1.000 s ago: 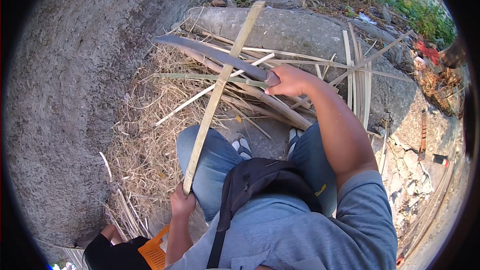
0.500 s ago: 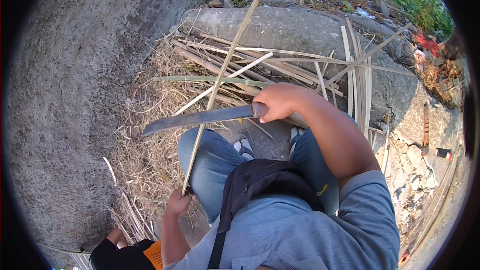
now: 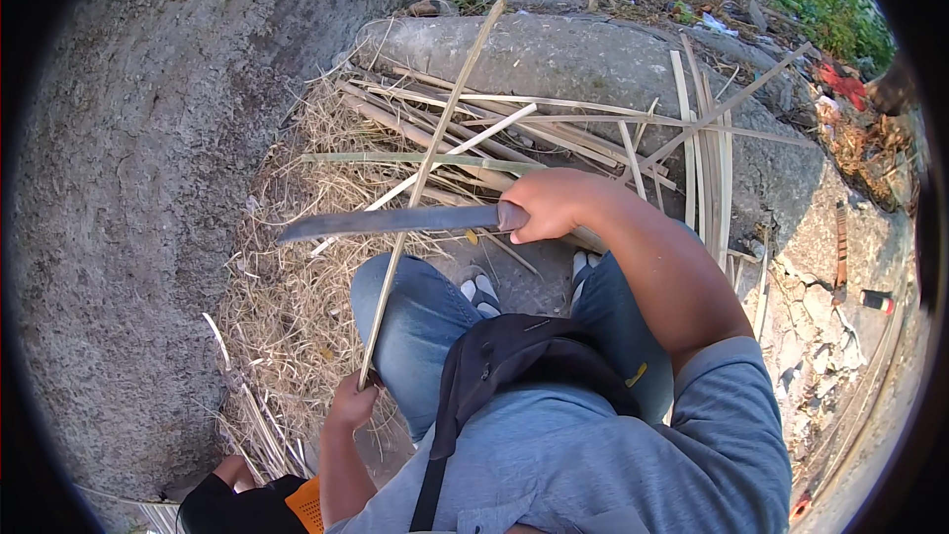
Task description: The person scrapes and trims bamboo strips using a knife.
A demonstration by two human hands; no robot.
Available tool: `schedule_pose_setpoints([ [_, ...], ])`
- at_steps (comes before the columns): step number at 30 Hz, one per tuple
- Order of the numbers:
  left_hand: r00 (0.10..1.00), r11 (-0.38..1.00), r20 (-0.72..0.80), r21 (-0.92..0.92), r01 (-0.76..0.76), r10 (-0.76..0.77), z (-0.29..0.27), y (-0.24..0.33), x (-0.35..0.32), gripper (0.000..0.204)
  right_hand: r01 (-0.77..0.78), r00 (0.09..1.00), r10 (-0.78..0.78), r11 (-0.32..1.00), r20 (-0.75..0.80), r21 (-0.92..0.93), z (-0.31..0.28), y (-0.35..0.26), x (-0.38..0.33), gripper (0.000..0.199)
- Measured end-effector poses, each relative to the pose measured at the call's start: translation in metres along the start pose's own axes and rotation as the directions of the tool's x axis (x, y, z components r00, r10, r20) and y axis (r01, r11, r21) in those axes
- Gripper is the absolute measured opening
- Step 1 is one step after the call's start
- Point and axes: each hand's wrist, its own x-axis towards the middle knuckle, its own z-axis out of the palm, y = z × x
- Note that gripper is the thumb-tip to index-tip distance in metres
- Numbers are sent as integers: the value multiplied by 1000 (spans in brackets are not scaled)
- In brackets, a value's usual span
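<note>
Left hand (image 3: 353, 403): fingers closed around the lower end of a long, narrow, pale-tan wooden strip (image 3: 383, 311), which slants forward past the left knee. Right hand (image 3: 539, 206): fingers gripping a long, grey, metal-bladed machete (image 3: 450, 219), its blade crossing the strip; contact cannot be determined.

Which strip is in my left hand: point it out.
The long, narrow strip running up from your left hand, crossed in this view by the machete in your right hand. Neither hand holds any other strip.
</note>
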Motion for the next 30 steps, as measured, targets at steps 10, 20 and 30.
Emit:
schedule_pose_setpoints([
  [10,999,999,17,12,-39,39,-1,7,-4,21,-91,963,148,965,-226,247,-18,47,6,43],
  [20,1000,999,15,-38,-27,27,-2,0,-2,20,42,997,-43,999,60,17,-1,-2,3,47],
  [30,998,998,-13,7,-65,65,1,5,-9,19,-149,910,185,981,-370,122,-14,48,7,42],
])
